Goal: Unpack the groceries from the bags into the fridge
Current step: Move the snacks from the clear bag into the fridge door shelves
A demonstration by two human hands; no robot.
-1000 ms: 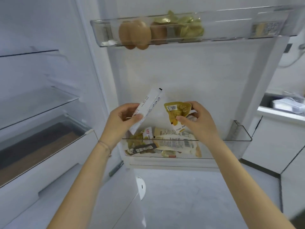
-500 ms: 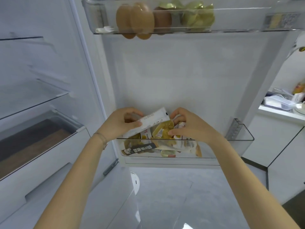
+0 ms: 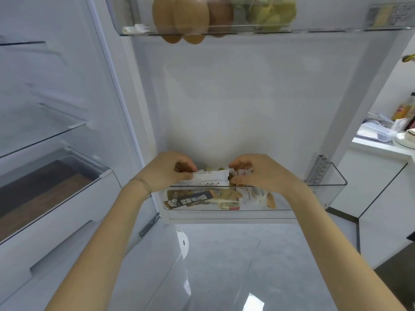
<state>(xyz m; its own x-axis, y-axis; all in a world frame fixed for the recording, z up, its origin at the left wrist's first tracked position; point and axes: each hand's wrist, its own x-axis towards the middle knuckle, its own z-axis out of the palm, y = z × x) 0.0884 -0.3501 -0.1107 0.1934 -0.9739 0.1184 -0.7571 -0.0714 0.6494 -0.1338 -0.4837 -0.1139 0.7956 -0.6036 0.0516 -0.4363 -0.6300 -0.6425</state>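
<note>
Crosswise, slim white sachet beside crinkly packet, above clear bin.

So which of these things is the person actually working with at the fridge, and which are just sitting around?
In the job: left hand pinching the white packet; right hand holding a small packet; lower door bin, with packets already inside.
Just sitting there: clear container and bottle on the counter; fridge drawer.

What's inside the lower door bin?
The lower door bin holds piled snack packets, a black-labelled packet in front. The left hand, gripping a white packet, and the right hand cover the pile's top.
</note>
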